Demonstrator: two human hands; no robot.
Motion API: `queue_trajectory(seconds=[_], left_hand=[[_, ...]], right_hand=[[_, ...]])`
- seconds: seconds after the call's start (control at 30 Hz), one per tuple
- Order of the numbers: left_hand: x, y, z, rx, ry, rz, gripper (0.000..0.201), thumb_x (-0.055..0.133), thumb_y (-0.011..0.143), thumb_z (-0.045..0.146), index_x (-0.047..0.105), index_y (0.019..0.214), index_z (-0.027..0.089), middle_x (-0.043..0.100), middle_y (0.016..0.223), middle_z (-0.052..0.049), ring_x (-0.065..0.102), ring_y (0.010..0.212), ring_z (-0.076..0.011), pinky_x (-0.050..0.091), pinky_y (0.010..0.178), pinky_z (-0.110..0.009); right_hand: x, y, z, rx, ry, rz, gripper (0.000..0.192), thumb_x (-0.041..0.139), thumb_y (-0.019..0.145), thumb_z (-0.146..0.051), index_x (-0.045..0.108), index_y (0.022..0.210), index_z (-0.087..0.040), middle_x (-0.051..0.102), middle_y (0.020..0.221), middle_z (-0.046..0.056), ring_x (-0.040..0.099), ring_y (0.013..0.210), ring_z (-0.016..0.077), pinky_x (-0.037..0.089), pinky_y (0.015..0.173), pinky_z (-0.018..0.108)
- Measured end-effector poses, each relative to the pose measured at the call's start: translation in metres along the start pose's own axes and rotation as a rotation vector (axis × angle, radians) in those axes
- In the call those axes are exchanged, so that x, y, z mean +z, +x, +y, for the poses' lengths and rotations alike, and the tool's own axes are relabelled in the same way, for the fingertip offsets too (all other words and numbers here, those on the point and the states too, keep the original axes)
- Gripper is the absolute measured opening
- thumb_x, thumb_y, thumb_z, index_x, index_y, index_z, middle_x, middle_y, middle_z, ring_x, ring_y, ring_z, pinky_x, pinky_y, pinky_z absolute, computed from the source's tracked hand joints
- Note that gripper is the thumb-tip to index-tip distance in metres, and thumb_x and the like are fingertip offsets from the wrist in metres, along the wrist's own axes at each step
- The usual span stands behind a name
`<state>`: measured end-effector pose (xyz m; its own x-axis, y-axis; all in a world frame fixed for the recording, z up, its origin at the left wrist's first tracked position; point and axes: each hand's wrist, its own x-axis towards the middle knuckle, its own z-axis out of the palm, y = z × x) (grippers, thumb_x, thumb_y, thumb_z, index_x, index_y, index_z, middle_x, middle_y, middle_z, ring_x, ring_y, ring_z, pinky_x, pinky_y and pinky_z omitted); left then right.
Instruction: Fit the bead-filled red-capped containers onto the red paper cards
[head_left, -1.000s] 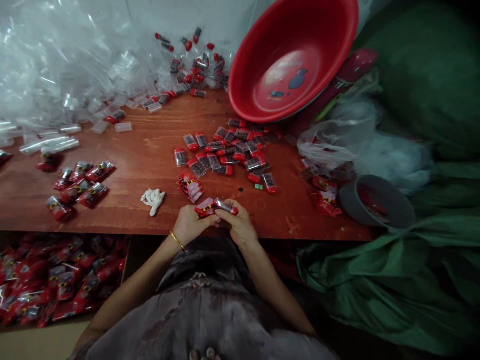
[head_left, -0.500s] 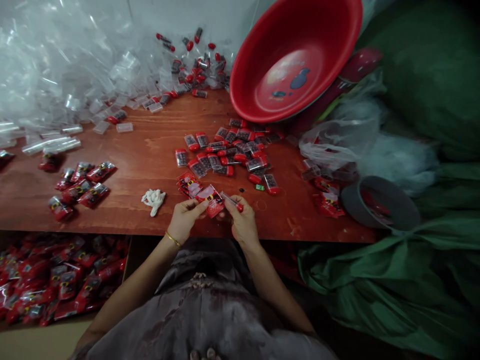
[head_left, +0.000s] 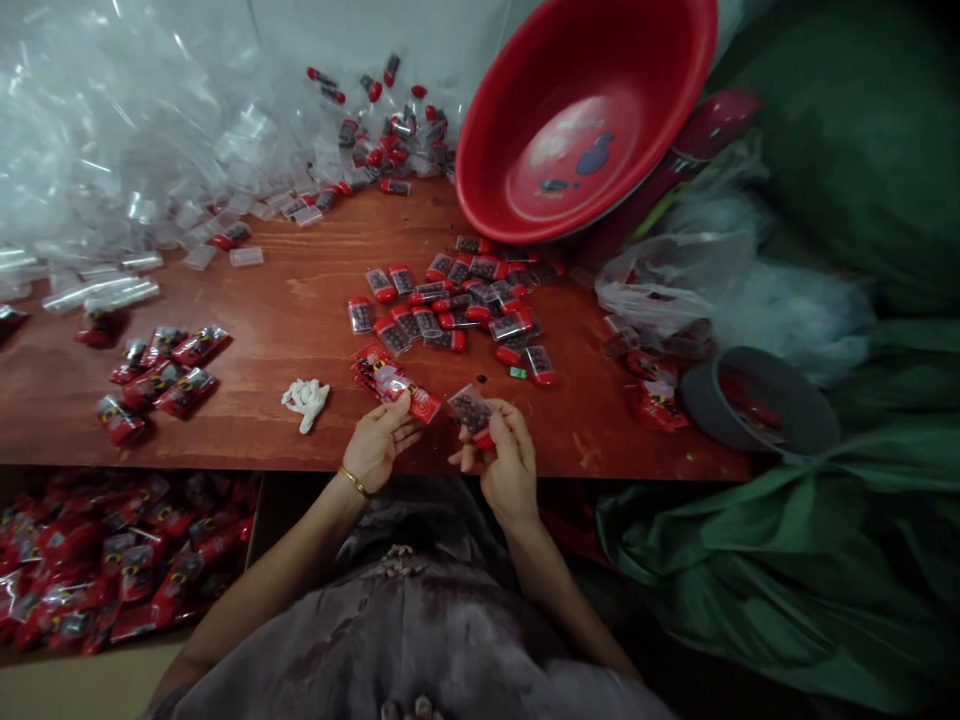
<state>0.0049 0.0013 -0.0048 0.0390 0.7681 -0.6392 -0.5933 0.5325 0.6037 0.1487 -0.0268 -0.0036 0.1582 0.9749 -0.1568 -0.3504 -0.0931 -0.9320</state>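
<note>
My left hand (head_left: 379, 448) pinches a flat red printed sachet (head_left: 420, 403) at the table's near edge. My right hand (head_left: 504, 455) holds a small clear case with a red cap (head_left: 472, 413), turned flat toward me, a short gap from the sachet. Just beyond my left hand lies a small stack of the same red sachets (head_left: 371, 366). Farther out, several loose red-capped cases (head_left: 450, 305) are scattered on the wooden table (head_left: 300, 300).
A tilted red basin (head_left: 585, 110) leans at the back. Clear plastic sleeves (head_left: 112, 130) pile up at the back left. Packed sachets (head_left: 161, 375) lie at left, more fill a box (head_left: 112, 560) below. A white crumpled scrap (head_left: 306, 398), a grey cup (head_left: 757, 400) and green cloth (head_left: 787, 560) are nearby.
My hands were together holding sachet and case as one; they have drawn apart, the left keeping the sachet, the right lifting the case and turning it flat.
</note>
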Motion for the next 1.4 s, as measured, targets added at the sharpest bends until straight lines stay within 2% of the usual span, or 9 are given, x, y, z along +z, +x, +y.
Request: queue_trajectory(seconds=[0.17,0.3,0.47,0.57,0.67,0.9,1.1,1.4], left_hand=[[0.006,-0.005,-0.001,0.025,-0.044,0.033,0.046,0.086,0.041,0.043,0.061,0.07,0.016,0.069,0.073,-0.002,0.063,0.066,-0.0138,0.047,0.069,-0.027],[0.009,-0.006,-0.004,0.015,-0.063,0.03,0.046,0.085,0.045,0.045,0.062,0.073,0.017,0.069,0.072,-0.001,0.064,0.067,-0.0147,0.048,0.075,-0.03],[0.009,-0.006,-0.007,0.028,-0.068,-0.03,0.043,0.081,0.051,0.048,0.063,0.074,0.017,0.069,0.075,-0.003,0.065,0.074,-0.0173,0.048,0.08,-0.032],[0.01,-0.005,-0.007,0.046,-0.065,0.011,0.044,0.082,0.048,0.05,0.06,0.068,0.017,0.067,0.068,-0.001,0.065,0.073,-0.018,0.048,0.078,-0.032],[0.01,-0.005,-0.007,0.055,-0.06,0.039,0.045,0.083,0.047,0.048,0.06,0.071,0.017,0.068,0.07,-0.002,0.065,0.073,-0.018,0.048,0.078,-0.032],[0.01,-0.003,-0.009,0.039,-0.069,0.028,0.044,0.083,0.047,0.046,0.06,0.07,0.017,0.067,0.07,-0.002,0.066,0.073,-0.0182,0.049,0.078,-0.032],[0.009,0.0,-0.011,0.072,-0.068,0.035,0.045,0.083,0.047,0.047,0.059,0.069,0.017,0.067,0.068,-0.001,0.064,0.068,-0.0157,0.048,0.072,-0.029],[0.01,0.0,-0.009,0.251,-0.002,0.094,0.042,0.084,0.042,0.044,0.055,0.056,0.016,0.065,0.06,0.003,0.06,0.058,-0.0101,0.048,0.067,-0.025]], right_hand=[[0.004,-0.009,0.006,-0.046,-0.053,-0.005,0.021,0.053,0.086,-0.037,0.048,0.101,-0.024,0.062,0.076,-0.006,0.053,0.042,0.0044,0.054,0.051,0.023],[0.008,-0.011,0.011,-0.09,-0.099,0.007,0.022,0.051,0.087,-0.038,0.047,0.102,-0.024,0.062,0.078,-0.005,0.053,0.042,0.0045,0.052,0.05,0.023],[0.011,-0.012,0.009,-0.058,-0.095,0.013,0.02,0.051,0.087,-0.037,0.048,0.101,-0.024,0.061,0.078,-0.005,0.053,0.042,0.0044,0.049,0.047,0.02],[0.013,-0.014,0.008,-0.054,-0.081,0.011,0.02,0.052,0.087,-0.038,0.049,0.101,-0.024,0.061,0.078,-0.005,0.052,0.042,0.0044,0.048,0.046,0.02],[0.013,-0.014,0.008,-0.063,-0.078,0.017,0.02,0.052,0.086,-0.038,0.048,0.101,-0.024,0.061,0.078,-0.005,0.052,0.042,0.0047,0.048,0.047,0.02],[0.013,-0.013,0.011,-0.064,-0.11,-0.008,0.021,0.052,0.087,-0.038,0.048,0.101,-0.023,0.062,0.079,-0.004,0.053,0.042,0.0047,0.046,0.045,0.02],[0.013,-0.014,0.015,-0.006,-0.081,-0.03,0.023,0.054,0.085,-0.04,0.05,0.099,-0.022,0.062,0.074,-0.005,0.052,0.04,0.0048,0.045,0.043,0.019],[0.006,-0.005,0.014,0.19,0.019,-0.132,0.025,0.059,0.08,-0.041,0.054,0.093,-0.02,0.061,0.061,-0.007,0.046,0.032,0.0045,0.04,0.034,0.017]])
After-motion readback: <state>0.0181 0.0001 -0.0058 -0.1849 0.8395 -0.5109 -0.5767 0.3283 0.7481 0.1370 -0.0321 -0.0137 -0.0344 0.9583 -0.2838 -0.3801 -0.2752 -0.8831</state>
